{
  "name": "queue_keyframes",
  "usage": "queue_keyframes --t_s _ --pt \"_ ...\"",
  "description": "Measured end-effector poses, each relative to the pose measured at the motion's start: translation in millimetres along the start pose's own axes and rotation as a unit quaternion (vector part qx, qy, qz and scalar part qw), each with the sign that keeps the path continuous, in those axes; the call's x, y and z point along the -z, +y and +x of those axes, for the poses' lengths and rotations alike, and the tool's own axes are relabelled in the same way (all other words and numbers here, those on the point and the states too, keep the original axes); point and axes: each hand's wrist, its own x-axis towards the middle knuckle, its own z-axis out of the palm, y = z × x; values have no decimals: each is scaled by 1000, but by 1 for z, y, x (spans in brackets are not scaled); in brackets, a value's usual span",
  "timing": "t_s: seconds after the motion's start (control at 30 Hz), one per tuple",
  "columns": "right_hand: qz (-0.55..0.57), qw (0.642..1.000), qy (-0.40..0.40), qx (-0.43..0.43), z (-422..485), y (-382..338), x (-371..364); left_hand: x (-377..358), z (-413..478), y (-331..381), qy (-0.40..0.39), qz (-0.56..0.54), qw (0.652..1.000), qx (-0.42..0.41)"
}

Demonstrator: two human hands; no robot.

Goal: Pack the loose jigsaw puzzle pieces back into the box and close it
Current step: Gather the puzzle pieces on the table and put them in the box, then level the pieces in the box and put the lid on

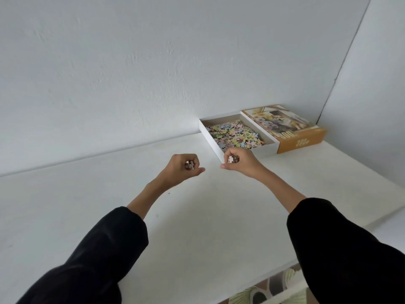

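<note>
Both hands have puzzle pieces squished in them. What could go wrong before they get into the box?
1. The left hand holds its puzzle pieces over bare table, away from the box tray, so some may slip out and scatter.
2. The right hand grips its pieces just at the tray's near corner; letting go too soon could drop them outside the wall.
3. A stray piece might get missed once the lid goes on.

Single head-worn wide view, forward and down over table [219, 216]
</note>
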Motion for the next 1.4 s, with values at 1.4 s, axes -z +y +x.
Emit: queue_keyframes --t_s 1.4 --pt "-320 942 -9 -96 117 122 88 -64 138 -44 36 6 958 283"
